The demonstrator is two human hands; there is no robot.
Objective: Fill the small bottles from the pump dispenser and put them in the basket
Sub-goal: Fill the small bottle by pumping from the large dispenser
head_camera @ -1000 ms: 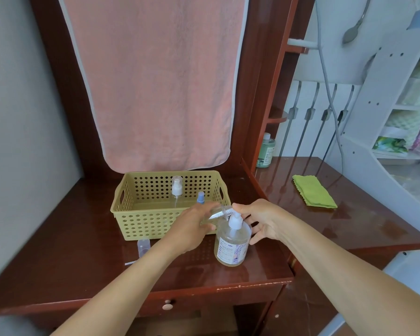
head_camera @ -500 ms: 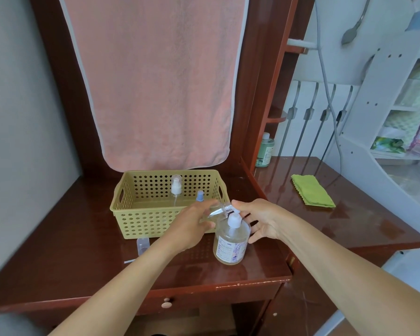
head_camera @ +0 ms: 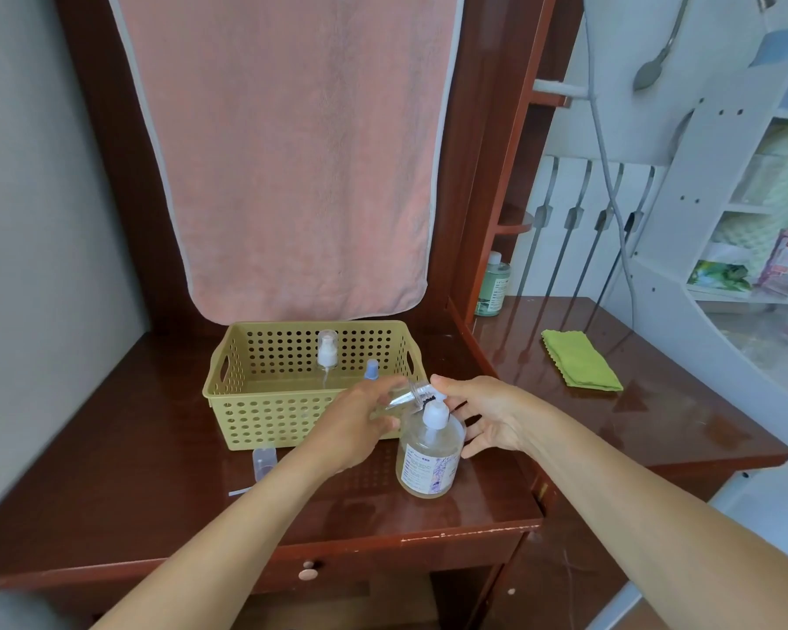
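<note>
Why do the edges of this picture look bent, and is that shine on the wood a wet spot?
Head view: the wide-angle lens bows straight lines near the edges, as on the white shelf unit; the shine on the table is glare, mirroring the white slats behind; the small clear bottle in the left hand looks slightly soft.

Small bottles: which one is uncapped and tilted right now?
The clear bottle in the left hand, open neck tipped toward the pump dispenser; both bottles in the basket stand upright, capped.

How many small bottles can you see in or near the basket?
3: two stand inside the basket, white-topped and blue-capped; the left hand holds a tilted one at the pump dispenser. Others may be hidden.
</note>
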